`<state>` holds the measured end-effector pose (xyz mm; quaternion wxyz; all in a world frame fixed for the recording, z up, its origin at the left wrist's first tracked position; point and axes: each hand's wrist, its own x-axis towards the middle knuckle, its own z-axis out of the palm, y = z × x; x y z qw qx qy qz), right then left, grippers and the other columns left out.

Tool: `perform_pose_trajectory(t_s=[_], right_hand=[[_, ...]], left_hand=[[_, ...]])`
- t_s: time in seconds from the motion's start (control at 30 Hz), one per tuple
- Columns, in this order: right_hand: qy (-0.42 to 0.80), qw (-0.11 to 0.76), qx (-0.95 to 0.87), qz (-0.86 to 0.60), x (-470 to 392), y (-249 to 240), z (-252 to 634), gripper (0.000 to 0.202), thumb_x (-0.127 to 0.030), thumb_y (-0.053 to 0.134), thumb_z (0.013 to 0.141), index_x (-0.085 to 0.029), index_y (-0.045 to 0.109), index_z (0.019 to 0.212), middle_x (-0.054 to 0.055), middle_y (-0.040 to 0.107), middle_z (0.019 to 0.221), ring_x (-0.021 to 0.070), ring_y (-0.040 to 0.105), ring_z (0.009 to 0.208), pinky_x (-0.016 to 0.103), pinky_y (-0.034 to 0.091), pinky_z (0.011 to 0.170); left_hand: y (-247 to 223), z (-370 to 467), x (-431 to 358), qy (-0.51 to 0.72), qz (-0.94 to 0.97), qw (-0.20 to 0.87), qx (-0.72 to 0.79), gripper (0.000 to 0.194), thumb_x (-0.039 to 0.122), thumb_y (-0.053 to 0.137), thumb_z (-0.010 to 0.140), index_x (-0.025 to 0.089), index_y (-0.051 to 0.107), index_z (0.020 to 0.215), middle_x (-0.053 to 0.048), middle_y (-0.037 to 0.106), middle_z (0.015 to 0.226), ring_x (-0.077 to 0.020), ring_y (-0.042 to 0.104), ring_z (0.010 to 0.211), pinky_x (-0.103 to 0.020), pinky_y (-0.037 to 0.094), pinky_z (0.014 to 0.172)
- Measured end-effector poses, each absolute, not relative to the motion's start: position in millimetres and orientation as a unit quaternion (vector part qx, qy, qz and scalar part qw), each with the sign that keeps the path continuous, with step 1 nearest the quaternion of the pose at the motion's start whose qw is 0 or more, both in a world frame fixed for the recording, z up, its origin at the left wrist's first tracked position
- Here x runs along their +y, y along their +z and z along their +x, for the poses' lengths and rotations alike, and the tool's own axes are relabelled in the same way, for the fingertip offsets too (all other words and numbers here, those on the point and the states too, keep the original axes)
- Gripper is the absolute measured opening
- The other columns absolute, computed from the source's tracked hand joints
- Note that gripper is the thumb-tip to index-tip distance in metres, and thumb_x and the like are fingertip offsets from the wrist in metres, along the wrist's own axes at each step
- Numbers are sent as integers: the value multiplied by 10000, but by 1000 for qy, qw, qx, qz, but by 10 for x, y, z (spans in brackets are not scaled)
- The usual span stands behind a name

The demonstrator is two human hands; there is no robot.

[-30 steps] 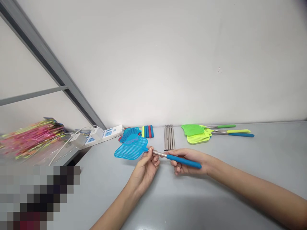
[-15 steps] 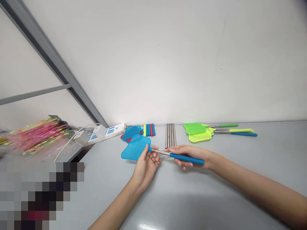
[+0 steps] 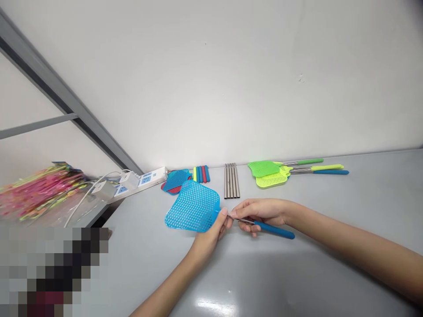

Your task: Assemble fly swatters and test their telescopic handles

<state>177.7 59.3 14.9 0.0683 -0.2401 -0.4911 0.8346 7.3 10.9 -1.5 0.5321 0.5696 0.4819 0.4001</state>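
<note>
A blue fly swatter (image 3: 194,207) with a perforated head, thin metal rod and blue grip is held above the table between both hands. My left hand (image 3: 214,231) is closed on the neck of its head, thumb on top. Close beside it, my right hand (image 3: 259,212) pinches the metal rod near that neck, fingertips almost meeting the left thumb. The blue grip (image 3: 276,230) sticks out to the right past my right fingers. Part of the rod and neck is hidden by my fingers.
Metal rods (image 3: 231,182) lie in a row behind my hands. Colored grips (image 3: 201,174) and loose blue and red swatter heads (image 3: 177,180) are at back left, near a power strip (image 3: 145,180). Whole swatters (image 3: 272,179) lie at back right. Bagged pink items (image 3: 42,191) sit far left.
The left hand and swatter head have moved right, closer to the right hand, and the head faces the camera more. My right fingers have gone onto the rod near the neck.
</note>
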Motion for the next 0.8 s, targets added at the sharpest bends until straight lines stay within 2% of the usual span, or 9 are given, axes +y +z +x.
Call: perform_pose_trajectory(t_s=[0.17,0.33,0.4,0.53,0.8], right_hand=[[837,57,-482,-253,585,137,1767,222,-298,521,802,-102,621,839,-40,487,561,20,356,361,168,400,383],[838,82,-475,-257,561,155,1754,201,-224,511,797,-65,632,783,42,564,735,52,496,517,203,457,522],[840,74,-472,-255,554,169,1749,200,-218,507,800,-63,632,789,34,544,710,33,445,489,159,397,450],[843,61,-467,-258,545,194,1743,200,-236,506,806,-79,629,792,-43,376,594,1,251,422,117,202,351],[825,56,-489,-277,535,224,1730,213,-274,493,807,-98,609,771,-59,291,586,13,169,433,131,135,355]], left_hand=[[-2,83,72,360,605,519,484,431,507,353,818,171,386,550,61,282,500,-70,256,454,-214,216,459],[-73,81,56,369,590,517,498,390,480,386,810,174,409,571,54,339,523,-78,296,475,-216,239,476],[-87,100,49,375,586,512,504,394,487,387,805,178,396,560,57,338,509,-77,279,457,-220,233,470],[-83,148,40,390,568,519,506,396,491,386,797,184,375,545,69,290,468,-74,238,429,-224,212,453],[-93,153,28,392,563,516,513,409,466,352,821,182,381,528,69,268,445,-77,233,423,-230,203,448]])
